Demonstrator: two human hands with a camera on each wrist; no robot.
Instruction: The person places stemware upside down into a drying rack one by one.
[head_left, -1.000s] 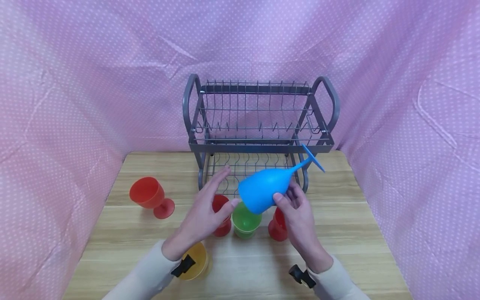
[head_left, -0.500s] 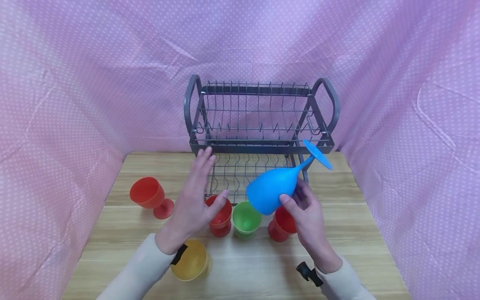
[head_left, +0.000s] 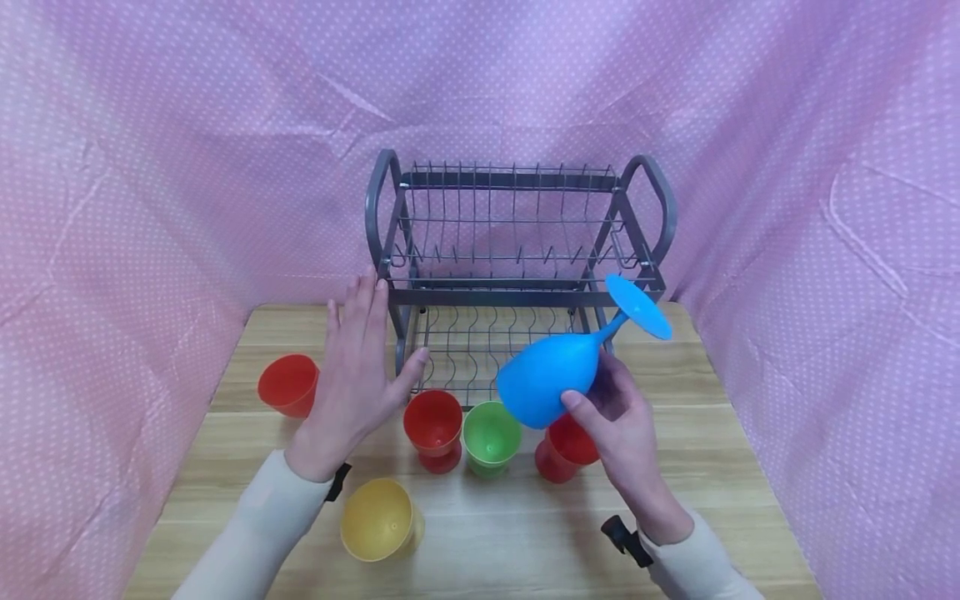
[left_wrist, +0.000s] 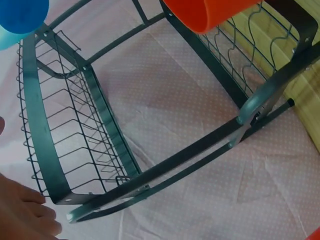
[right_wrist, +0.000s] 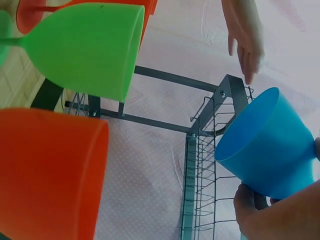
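Note:
My right hand [head_left: 618, 425] grips a blue goblet [head_left: 551, 377] by its bowl, tilted with the mouth down to the left and the foot up to the right. In the right wrist view the blue goblet [right_wrist: 272, 145] shows its open mouth, with fingers under the bowl. My left hand [head_left: 352, 371] is held flat with fingers spread, holding nothing, left of the dish rack [head_left: 517, 297] and overlapping a red goblet [head_left: 288, 383] in the head view. Below the rack stand a red goblet [head_left: 433, 425], a green goblet [head_left: 492, 435] and another red goblet [head_left: 566, 446], partly behind the right hand.
A yellow goblet [head_left: 377, 521] stands near the front of the wooden table [head_left: 480, 550]. The two-tier rack has wire shelves and curved side handles. Pink dotted cloth [head_left: 480, 83] hangs at the back and both sides.
My left hand has moved left, away from the blue goblet, and its fingers point more upward. The right hand has shifted slightly right with the goblet, whose foot now faces the camera more.

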